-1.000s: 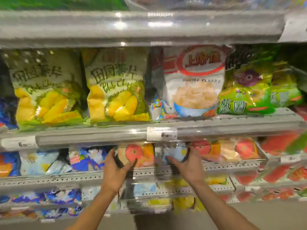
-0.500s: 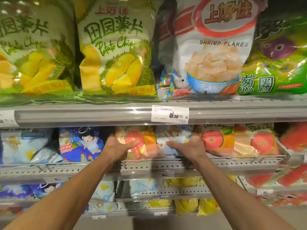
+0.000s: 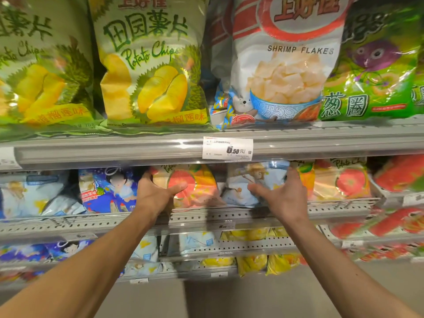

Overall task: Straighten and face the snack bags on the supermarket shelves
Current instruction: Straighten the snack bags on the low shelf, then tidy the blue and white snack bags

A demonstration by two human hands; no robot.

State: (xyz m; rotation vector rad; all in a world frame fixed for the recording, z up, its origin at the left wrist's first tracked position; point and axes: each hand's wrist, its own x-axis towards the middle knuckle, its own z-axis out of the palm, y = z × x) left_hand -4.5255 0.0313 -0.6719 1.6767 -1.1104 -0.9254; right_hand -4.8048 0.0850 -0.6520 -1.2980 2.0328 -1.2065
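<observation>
On the second shelf point(image 3: 229, 216), an orange tomato potato-chip bag point(image 3: 197, 187) stands next to a pale blue-and-white cartoon bag point(image 3: 247, 180). My left hand point(image 3: 156, 196) grips the orange bag's left edge, with the thumb across its front and the fingers hidden behind it. My right hand point(image 3: 283, 198) holds the pale blue bag at its right edge, thumb in front and fingers tucked behind. Both bags lean slightly and sit under the upper shelf's rail.
Above are durian potato-chip bags point(image 3: 149, 65), a shrimp flakes bag point(image 3: 286, 65) and a green onion-ring bag point(image 3: 378, 76). A price tag point(image 3: 227, 149) hangs on the rail. A dark blue cartoon bag point(image 3: 107, 189) is to the left and more tomato bags point(image 3: 341, 182) to the right. Lower shelves hold yellow bags point(image 3: 252, 262).
The view has moved closer to the shelf. Both hands stay on the same two bags, reaching slightly deeper around their outer edges.
</observation>
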